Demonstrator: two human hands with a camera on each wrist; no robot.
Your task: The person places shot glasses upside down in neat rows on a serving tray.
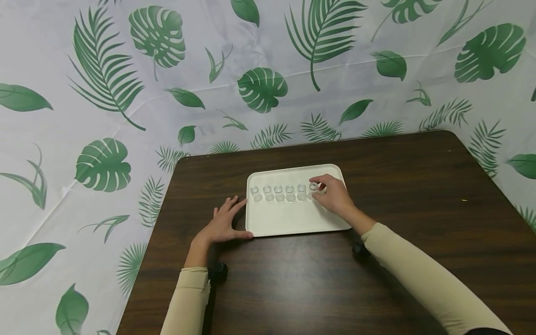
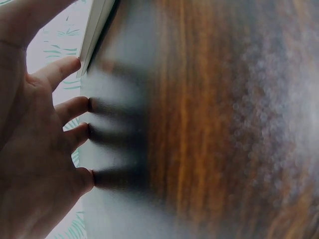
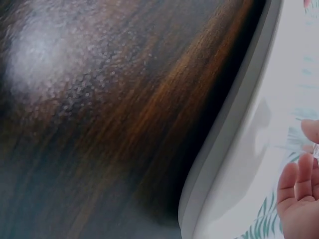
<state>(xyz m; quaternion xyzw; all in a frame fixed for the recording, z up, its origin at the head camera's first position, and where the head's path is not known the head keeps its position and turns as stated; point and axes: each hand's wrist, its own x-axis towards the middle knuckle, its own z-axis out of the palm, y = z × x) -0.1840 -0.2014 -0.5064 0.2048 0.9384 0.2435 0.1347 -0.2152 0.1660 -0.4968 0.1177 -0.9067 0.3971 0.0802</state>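
Observation:
A white rectangular tray [image 1: 284, 221] carries several small clear glass jars [image 1: 290, 193] in a row across its upper half. My right hand [image 1: 335, 195] reaches over the tray's right side and pinches the rightmost jar [image 1: 313, 186] between thumb and fingers. In the right wrist view, a sliver of clear glass shows between the fingertips of this hand [image 3: 301, 189] at the frame's edge. My left hand [image 1: 224, 225] spreads its fingers at the tray's left side, thumb at the front corner and index finger by the edge. Its other fingertips rest on the table in the left wrist view.
The tray lies on a dark wood-grain table [image 1: 268, 279]. Behind and left of the table hangs a white cloth [image 1: 209, 116] printed with green leaves. Dark wrist-worn devices sit under both wrists. A small yellowish speck [image 1: 464, 200] lies on the table at right.

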